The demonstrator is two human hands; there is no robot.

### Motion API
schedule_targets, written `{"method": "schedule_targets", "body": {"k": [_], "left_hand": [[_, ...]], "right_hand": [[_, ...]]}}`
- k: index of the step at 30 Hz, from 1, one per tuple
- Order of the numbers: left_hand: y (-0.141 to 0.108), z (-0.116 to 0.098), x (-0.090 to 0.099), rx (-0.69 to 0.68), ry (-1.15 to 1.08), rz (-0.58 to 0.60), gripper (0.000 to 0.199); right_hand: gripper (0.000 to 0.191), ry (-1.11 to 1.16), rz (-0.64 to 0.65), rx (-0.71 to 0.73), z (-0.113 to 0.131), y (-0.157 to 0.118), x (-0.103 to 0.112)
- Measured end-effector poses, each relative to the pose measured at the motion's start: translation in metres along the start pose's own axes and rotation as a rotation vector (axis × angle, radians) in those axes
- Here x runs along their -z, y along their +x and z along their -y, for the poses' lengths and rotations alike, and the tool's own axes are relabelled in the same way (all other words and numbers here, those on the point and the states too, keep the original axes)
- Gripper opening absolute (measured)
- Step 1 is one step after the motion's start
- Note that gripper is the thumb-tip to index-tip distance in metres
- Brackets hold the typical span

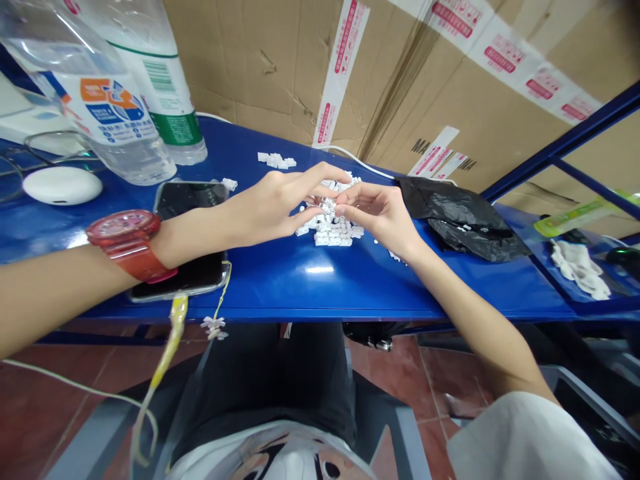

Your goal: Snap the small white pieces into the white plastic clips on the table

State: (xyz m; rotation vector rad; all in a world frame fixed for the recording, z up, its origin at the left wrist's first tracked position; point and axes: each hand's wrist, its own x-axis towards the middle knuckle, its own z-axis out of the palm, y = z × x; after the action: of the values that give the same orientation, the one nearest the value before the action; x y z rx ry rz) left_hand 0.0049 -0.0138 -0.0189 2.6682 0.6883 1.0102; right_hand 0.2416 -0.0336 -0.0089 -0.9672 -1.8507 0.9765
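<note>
The left hand [265, 207] and right hand [375, 217] meet in half-closed pinches, and whether they grip a piece is too small to tell. Directly beneath them lies a heap of small white plastic blocks [327, 230] on a blue metal table [320, 287]. A black smartphone [190, 200] sits under the left wrist, and a crumpled black plastic bag [463, 220] lies just right of the right hand. Beyond the hands stands a taped brown cardboard carton [450, 100].

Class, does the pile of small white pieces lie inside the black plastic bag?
No, the white pieces lie on the blue tabletop beside the black plastic bag.
</note>
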Motion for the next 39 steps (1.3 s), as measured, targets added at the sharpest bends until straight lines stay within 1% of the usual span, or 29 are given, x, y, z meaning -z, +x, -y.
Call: {"method": "schedule_targets", "body": {"k": [4,8,12,15,20,23,26,28,32,35,37,39], "left_hand": [[0.0,0.003,-0.001,-0.007,0.006,0.012,0.049],[-0.001,0.001,0.0,-0.033,0.018,0.013,0.047],[-0.002,-0.004,0.002,-0.06,0.055,-0.024,0.042],[-0.003,-0.006,0.003,-0.114,0.098,-0.057,0.039],[-0.003,-0.002,0.001,-0.164,0.104,-0.099,0.039],[-0.002,0.0,0.0,-0.194,0.043,-0.118,0.042],[-0.002,-0.002,-0.002,-0.15,-0.023,-0.123,0.044],[-0.003,-0.005,-0.003,-0.109,-0.064,-0.124,0.043],[-0.002,-0.009,-0.004,-0.07,-0.093,-0.16,0.042],[-0.001,-0.008,-0.004,-0.07,-0.075,-0.169,0.03],[0.0,-0.008,-0.003,-0.069,-0.064,-0.159,0.021],[0.0,-0.008,-0.003,-0.06,-0.061,-0.165,0.018]], "right_hand": [[0.037,0.005,0.012,-0.028,-0.002,0.0,0.0],[0.034,0.067,0.006,-0.065,-0.002,0.0,0.0],[0.034,0.16,0.011,-0.134,0.0,-0.002,0.0],[0.036,0.228,0.013,-0.19,0.001,-0.003,0.0],[0.035,0.298,0.004,-0.208,0.001,-0.004,-0.002],[0.036,0.342,0.053,-0.243,0.004,-0.004,-0.002],[0.039,0.368,0.147,-0.279,0.007,-0.004,-0.002],[0.039,0.365,0.165,-0.269,0.007,-0.003,-0.001],[0.035,0.339,0.119,-0.208,0.004,-0.002,0.001],[0.034,0.309,0.122,-0.184,0.005,-0.002,0.001],[0.034,0.235,0.163,-0.167,0.009,-0.002,0.003],[0.036,0.094,0.209,-0.104,0.016,-0.002,0.01]]}}
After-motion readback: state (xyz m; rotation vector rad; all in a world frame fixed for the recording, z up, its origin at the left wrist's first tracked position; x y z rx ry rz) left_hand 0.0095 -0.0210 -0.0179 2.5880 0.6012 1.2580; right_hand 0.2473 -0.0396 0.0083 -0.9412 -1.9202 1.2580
